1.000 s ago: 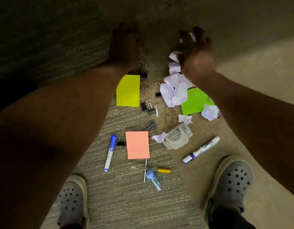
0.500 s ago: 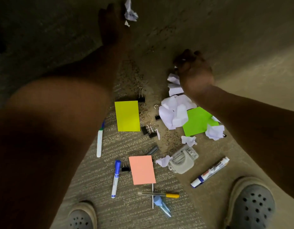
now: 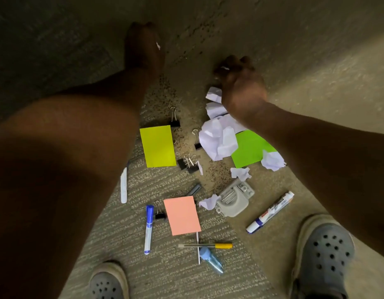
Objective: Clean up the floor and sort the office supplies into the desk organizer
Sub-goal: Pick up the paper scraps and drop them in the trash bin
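Office supplies lie scattered on the carpet. My left hand (image 3: 143, 46) reaches far forward, its fingers closed, and a white scrap of crumpled paper (image 3: 158, 45) peeks out of it. My right hand (image 3: 240, 87) is curled at the far end of the crumpled paper pile (image 3: 219, 139), with a bit of white paper showing between its fingers. Beside the pile lie a yellow note (image 3: 158, 145), a green note (image 3: 249, 149) and a pink note (image 3: 182, 214). Binder clips (image 3: 187, 161) lie between the notes.
A grey hole punch (image 3: 234, 199), a white marker (image 3: 270, 212), a blue marker (image 3: 149, 228), a white pen (image 3: 123, 186) and a yellow-capped pen (image 3: 206, 246) lie near my feet. My shoes (image 3: 324, 255) stand at the bottom edge. Dark specks dot the carpet.
My left hand reached out to a far paper scrap and closed on it. My right hand curled shut at the top of the paper pile and drew back a little.
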`<state>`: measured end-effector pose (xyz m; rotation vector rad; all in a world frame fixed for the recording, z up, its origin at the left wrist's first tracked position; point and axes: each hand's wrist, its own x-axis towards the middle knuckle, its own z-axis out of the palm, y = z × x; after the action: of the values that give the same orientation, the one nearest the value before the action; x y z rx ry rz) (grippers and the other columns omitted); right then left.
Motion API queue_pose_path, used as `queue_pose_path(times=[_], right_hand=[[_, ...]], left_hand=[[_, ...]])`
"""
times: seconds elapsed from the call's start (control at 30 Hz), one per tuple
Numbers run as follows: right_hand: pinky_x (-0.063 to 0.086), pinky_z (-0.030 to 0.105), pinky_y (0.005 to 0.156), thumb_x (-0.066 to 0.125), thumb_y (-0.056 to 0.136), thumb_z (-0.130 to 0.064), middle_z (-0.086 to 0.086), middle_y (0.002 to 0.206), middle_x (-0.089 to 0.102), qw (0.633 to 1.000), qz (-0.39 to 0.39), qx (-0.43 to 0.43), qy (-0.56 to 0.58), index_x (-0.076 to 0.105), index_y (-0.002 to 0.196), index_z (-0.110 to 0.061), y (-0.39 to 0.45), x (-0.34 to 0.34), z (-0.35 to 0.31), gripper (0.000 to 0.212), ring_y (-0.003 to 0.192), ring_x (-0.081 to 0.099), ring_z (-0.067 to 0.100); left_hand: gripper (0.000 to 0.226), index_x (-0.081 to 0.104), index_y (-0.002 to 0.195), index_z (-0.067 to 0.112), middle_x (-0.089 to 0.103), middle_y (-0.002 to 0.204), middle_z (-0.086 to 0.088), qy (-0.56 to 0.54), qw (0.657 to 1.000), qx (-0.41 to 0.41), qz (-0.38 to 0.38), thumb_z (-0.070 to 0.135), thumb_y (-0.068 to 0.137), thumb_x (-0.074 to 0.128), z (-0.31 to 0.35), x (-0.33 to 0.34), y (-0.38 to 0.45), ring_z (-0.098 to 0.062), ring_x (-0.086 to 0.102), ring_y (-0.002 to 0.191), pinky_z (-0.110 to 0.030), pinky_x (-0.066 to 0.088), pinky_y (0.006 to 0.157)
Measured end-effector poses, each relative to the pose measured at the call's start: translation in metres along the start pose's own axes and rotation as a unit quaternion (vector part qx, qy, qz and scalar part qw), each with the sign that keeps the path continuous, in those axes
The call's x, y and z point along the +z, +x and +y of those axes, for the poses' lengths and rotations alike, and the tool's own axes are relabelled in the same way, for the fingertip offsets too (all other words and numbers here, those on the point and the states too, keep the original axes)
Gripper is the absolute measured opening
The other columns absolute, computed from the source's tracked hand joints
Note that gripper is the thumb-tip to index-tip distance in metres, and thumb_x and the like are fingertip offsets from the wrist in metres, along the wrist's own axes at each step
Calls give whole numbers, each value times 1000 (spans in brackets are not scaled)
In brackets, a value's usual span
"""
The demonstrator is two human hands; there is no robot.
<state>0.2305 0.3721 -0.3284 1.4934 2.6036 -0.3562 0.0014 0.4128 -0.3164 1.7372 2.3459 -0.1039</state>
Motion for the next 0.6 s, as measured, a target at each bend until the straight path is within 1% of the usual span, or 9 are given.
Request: queue_pose_path(times=[0.07,0.13,0.2,0.27,0.33,0.4,0.43,0.5,0.6], right_hand=[[43,30,82,70,78,-19,14,107,68,1000,21,3,-16,70,94,-11,6,0,2,18,95,60,35],[36,34,91,68,77,-17,14,104,69,997,50,-29,-52,70,93,-8,5,-3,-2,18,105,58,32],[34,38,100,56,85,-13,19,112,65,996,26,-41,-74,67,105,-1,0,-11,-11,25,118,50,34],[44,38,94,56,85,-18,26,107,65,995,60,9,-85,67,100,5,-7,-18,-20,29,112,56,38],[41,38,92,44,91,-41,29,117,58,998,52,28,-32,61,106,5,-21,-19,-24,51,115,51,39],[39,38,92,39,86,-61,24,127,50,999,-38,2,9,55,116,-1,-39,-17,-27,68,118,45,37],[41,39,90,49,85,-59,23,128,47,999,-47,-4,24,53,120,-3,-45,-19,-28,66,115,45,37],[45,40,85,63,84,-42,22,127,47,998,-35,-21,40,52,124,-10,-55,-19,-31,52,110,47,39],[48,42,82,60,87,-18,20,122,48,996,-50,-19,71,58,120,-16,-64,-16,-33,33,106,50,40]], left_hand=[[28,69,103,5,69,108,-18,-52,997,-64,-4,19,87,49,0,-9,-21,-32,64,106,-37,48,88],[29,71,101,7,72,106,-15,-166,973,-153,-33,28,84,61,-6,-14,-48,-27,67,101,-36,51,86],[21,71,84,12,72,84,-12,-358,902,-237,-50,30,73,68,-13,-20,-76,-20,70,72,-31,55,68],[8,62,73,17,63,67,-4,-481,832,-271,-55,13,76,67,-21,-19,-107,-5,58,48,-20,45,52],[19,60,73,19,60,66,0,-517,803,-290,-67,1,81,63,-31,-17,-136,-4,56,53,-18,43,54],[22,60,74,21,61,70,0,-520,793,-309,-76,0,82,62,-42,-15,-160,-9,57,61,-21,45,60],[23,60,74,22,62,72,0,-523,789,-314,-78,0,83,62,-48,-13,-170,-11,57,64,-22,46,62],[26,61,74,22,63,75,2,-531,779,-323,-82,-3,81,61,-57,-11,-191,-12,58,68,-23,45,64],[29,62,76,24,65,83,2,-552,765,-323,-75,-5,80,62,-57,-13,-223,-15,59,74,-24,46,65]])
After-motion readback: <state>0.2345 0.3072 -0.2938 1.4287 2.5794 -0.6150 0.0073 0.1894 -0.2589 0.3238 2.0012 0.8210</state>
